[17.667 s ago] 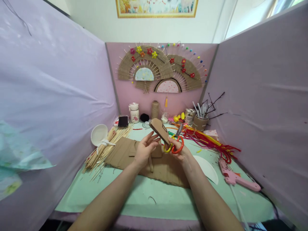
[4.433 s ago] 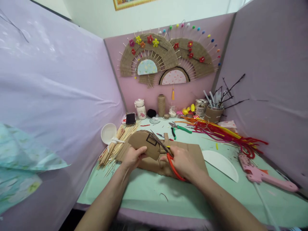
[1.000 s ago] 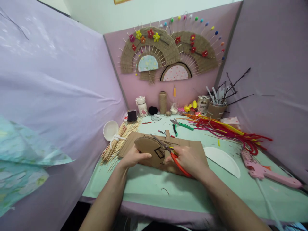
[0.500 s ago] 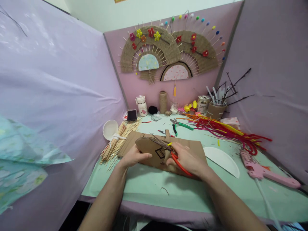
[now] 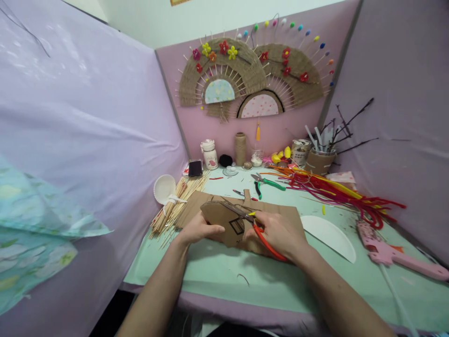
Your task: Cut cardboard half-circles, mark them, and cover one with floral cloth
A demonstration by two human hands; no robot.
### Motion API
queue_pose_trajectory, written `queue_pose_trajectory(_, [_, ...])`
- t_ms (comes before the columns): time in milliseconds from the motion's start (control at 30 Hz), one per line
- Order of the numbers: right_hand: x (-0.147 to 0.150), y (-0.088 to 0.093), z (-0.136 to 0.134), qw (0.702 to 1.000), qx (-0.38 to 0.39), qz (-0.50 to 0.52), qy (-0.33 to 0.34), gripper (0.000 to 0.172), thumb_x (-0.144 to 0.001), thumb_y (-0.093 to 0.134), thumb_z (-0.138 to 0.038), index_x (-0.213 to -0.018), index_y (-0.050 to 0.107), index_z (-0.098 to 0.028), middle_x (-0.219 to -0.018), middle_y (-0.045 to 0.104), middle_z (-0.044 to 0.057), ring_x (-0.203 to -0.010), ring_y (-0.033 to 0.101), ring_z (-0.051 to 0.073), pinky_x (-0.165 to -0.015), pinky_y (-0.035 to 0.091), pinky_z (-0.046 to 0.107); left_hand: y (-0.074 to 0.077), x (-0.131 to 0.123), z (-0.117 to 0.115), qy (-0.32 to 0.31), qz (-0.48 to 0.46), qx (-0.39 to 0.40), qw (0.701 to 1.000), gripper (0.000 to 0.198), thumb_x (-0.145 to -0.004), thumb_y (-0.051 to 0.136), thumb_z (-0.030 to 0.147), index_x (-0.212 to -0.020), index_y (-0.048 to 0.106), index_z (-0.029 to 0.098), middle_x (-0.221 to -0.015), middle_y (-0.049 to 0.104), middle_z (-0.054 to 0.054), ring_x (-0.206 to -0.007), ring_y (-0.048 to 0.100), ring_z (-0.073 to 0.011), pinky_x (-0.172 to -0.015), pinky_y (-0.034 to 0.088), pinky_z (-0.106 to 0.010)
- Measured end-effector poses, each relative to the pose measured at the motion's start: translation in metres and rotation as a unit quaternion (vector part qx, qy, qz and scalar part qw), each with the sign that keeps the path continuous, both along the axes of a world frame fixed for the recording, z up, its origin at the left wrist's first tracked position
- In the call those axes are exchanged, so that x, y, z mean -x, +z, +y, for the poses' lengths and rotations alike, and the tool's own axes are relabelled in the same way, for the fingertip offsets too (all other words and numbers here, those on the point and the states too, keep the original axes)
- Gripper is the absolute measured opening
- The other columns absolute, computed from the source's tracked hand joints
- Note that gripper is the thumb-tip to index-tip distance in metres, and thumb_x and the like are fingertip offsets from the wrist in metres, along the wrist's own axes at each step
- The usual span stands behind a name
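Note:
My left hand [image 5: 201, 228] grips the left end of a brown cardboard piece [image 5: 221, 223] with a curved upper edge, thumb in front and fingers hidden behind it. My right hand [image 5: 277, 234] is closed round the orange handles of a pair of scissors [image 5: 268, 244]. The dark blades point up and left and lie along the cardboard's top edge. A printed black square mark shows on the cardboard's face. Beneath and behind it lies a larger cardboard sheet [image 5: 289, 217]. A narrow cut strip [image 5: 247, 194] sticks up behind the blades.
Wooden sticks [image 5: 168, 217] and a white bowl [image 5: 164, 188] are at left. Green-handled pliers [image 5: 270, 182] and a pen [image 5: 242, 193] lie behind the cardboard. To the right are a half paper plate [image 5: 331, 238], a pink glue gun [image 5: 396, 255] and colourful pipe cleaners [image 5: 336, 189].
The whole view has shifted slightly, so things appear a little further right. The scissor blades look somewhat closer together along the cardboard's edge. Both hands keep their holds.

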State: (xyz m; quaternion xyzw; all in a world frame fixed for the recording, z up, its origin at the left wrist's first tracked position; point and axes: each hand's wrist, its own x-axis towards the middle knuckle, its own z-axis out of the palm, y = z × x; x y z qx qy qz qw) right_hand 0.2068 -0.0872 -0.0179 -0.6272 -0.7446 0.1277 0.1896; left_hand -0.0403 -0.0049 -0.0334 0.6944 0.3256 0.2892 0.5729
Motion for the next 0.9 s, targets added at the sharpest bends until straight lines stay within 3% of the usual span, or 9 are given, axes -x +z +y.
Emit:
queue_pose_trajectory(367, [0.005, 0.001, -0.002, 1.000, 0.002, -0.009, -0.017, 0.038, -0.088, 0.051, -0.054, -0.079, 0.068, -0.022, -0.086, 0.073, 0.008, -0.080, 0.066, 0.025, -0.059, 0.033, 0.029, 0.000, 0.001, -0.002, 0.003, -0.004, 0.029, 1.000, 0.056, -0.061, 0.084, 0.036, -0.109, 0.066, 0.014, -0.108, 0.072, -0.012, -0.100, 0.066, -0.0300, -0.084, 0.054, -0.039])
queue_pose_trajectory(533, [-0.002, -0.005, 0.007, 0.997, 0.029, 0.047, -0.055, 0.028, -0.085, 0.057, -0.047, -0.093, 0.064, -0.021, -0.088, 0.071, 0.006, -0.082, 0.064, 0.024, -0.062, 0.035, 0.028, 0.000, 0.002, 0.000, -0.013, 0.010, 0.006, 1.000, 0.057, -0.064, 0.082, 0.036, -0.114, 0.065, 0.014, -0.111, 0.072, -0.012, -0.102, 0.066, -0.0295, -0.085, 0.053, -0.039])
queue_pose_trajectory(767, [-0.002, -0.006, 0.007, 0.998, 0.001, 0.057, 0.025, 0.037, -0.080, 0.062, -0.052, -0.095, 0.060, -0.018, -0.103, 0.067, 0.010, -0.091, 0.059, 0.026, -0.078, 0.039, 0.034, 0.002, -0.001, -0.001, -0.027, 0.030, -0.001, 0.999, 0.051, -0.068, 0.080, 0.035, -0.113, 0.066, 0.015, -0.111, 0.072, -0.011, -0.102, 0.066, -0.0291, -0.084, 0.054, -0.038])
queue_pose_trajectory(900, [-0.004, -0.008, 0.009, 0.997, -0.007, 0.082, 0.009, 0.032, -0.081, 0.062, -0.046, -0.099, 0.060, -0.019, -0.104, 0.067, 0.009, -0.091, 0.059, 0.025, -0.077, 0.040, 0.033, 0.004, -0.003, -0.002, -0.011, 0.023, -0.019, 0.999, 0.052, -0.068, 0.080, 0.035, -0.113, 0.066, 0.014, -0.112, 0.072, -0.012, -0.104, 0.065, -0.0300, -0.088, 0.053, -0.040])
